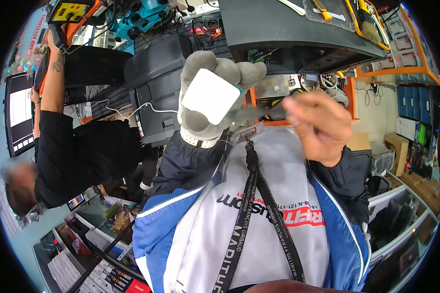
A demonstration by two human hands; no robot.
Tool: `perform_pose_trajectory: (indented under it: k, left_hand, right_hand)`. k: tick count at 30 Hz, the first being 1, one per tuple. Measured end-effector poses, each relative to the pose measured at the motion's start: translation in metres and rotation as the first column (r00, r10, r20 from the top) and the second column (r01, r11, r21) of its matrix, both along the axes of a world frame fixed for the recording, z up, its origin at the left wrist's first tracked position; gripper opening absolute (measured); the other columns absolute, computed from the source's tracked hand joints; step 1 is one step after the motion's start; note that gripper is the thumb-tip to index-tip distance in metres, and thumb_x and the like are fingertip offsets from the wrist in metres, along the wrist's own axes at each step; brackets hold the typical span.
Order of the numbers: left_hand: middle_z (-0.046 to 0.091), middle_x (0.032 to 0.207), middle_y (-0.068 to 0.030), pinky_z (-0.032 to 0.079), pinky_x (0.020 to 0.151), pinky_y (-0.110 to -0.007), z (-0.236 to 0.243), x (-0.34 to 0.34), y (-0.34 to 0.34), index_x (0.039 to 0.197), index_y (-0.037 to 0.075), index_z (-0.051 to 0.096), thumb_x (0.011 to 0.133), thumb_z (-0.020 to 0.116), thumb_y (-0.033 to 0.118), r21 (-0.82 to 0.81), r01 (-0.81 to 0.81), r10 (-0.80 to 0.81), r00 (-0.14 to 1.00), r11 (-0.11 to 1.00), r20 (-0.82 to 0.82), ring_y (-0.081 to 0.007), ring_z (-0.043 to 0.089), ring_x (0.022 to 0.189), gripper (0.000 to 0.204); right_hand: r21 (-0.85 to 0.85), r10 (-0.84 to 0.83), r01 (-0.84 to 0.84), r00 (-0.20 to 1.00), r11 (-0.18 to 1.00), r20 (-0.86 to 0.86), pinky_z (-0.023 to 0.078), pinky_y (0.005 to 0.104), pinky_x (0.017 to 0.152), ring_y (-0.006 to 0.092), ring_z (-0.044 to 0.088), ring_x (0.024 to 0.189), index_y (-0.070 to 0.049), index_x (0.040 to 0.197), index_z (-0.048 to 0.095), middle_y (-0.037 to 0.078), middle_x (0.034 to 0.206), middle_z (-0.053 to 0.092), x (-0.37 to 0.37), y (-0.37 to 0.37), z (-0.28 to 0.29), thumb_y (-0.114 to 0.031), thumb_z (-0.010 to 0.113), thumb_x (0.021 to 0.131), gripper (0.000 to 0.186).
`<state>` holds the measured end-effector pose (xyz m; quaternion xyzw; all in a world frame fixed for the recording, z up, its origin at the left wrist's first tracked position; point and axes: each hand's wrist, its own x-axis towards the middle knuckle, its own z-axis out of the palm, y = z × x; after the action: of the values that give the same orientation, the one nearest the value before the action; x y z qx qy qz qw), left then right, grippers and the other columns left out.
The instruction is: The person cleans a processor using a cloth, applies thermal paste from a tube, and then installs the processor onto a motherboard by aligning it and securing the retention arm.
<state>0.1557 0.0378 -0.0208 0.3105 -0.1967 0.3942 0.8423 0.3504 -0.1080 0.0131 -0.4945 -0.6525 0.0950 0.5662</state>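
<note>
My left hand (196, 119), in a grey glove, is closed around a flat white square piece (211, 96) with rounded corners and a thin teal edge. The thumb presses over its lower side, and the fingers curl behind it. A white band (200, 140) circles the left wrist. Just to the right is my bare right hand (322, 124), raised and blurred by motion, its fingers pinched together. They grip a slim grey tool (259, 115), smeared too much to name, which points toward the white piece.
A dark computer case (298, 36) stands ahead, with a yellow-handled tool (322, 10) on top. At the left, a person in black (83, 156) reaches toward a screen. A black case (156, 88) and a white cable (149, 105) lie nearby. Cardboard boxes (420, 190) sit at right.
</note>
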Motion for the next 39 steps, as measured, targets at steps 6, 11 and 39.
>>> perform_pose_trajectory:
  k: [6, 11, 39]
  left_hand:
    - [0.072, 0.123, -0.0229, 0.061, 0.100, -0.059, -0.007, -0.005, 0.002, 0.157, 0.010, 0.055, 0.091, 0.090, 0.019, 0.028, -0.102, 0.104, 0.990, 0.994, -0.091, -0.0398, 0.074, 0.114, 0.075]
    - [0.076, 0.116, -0.0300, 0.064, 0.099, -0.052, 0.006, -0.004, 0.000, 0.155, -0.005, 0.043, 0.068, 0.100, -0.002, 0.236, -0.152, 0.207, 0.952, 0.960, -0.226, -0.0380, 0.078, 0.109, 0.104]
    - [0.075, 0.125, -0.0272, 0.054, 0.106, -0.062, 0.024, -0.020, 0.020, 0.159, -0.002, 0.042, 0.071, 0.103, 0.005, 0.687, -0.231, 0.399, 0.912, 0.689, -0.094, -0.0442, 0.074, 0.117, 0.107]
  right_hand:
    - [-0.043, -0.189, 0.184, 0.969, 0.982, -0.161, 0.054, 0.0289, 0.072, 0.0205, 0.071, 0.082, 0.002, 0.121, 0.082, 0.017, 0.100, 0.078, 0.020, -0.011, 0.000, 0.006, 0.081, 0.087, 0.035]
    - [0.065, -0.116, 0.115, 0.993, 0.991, 0.011, 0.054, 0.0291, 0.070, 0.0203, 0.071, 0.081, 0.003, 0.119, 0.083, 0.016, 0.098, 0.078, 0.019, 0.005, 0.028, 0.009, 0.080, 0.086, 0.034]
    - [0.088, -0.403, 0.490, 0.587, 0.867, 0.702, 0.054, 0.0509, 0.073, 0.0372, 0.068, 0.083, -0.006, 0.082, 0.071, 0.015, 0.081, 0.069, 0.018, 0.145, 0.007, -0.012, 0.065, 0.092, 0.013]
